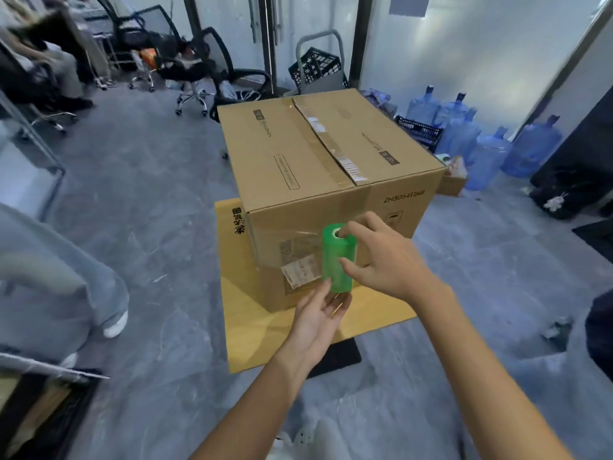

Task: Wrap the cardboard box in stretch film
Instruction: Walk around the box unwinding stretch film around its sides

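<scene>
Right hand (381, 260) pinched green film roll (336, 260): fingertip at top core, thumb on side. Left hand (318, 313) cupped roll's lower end, thumb against it. Roll upright, close against near face of cardboard box (315, 154). Film (285, 247) ran left from grip onto that face.

Risk: loose tail peeling off if pulled hard; film sagging if tension dropped; roll slipping from light hold.

Count: one roll, one box, one flat cardboard sheet (252, 327) beneath, two hands; beyond, at least five blue water jugs (484, 154).
</scene>
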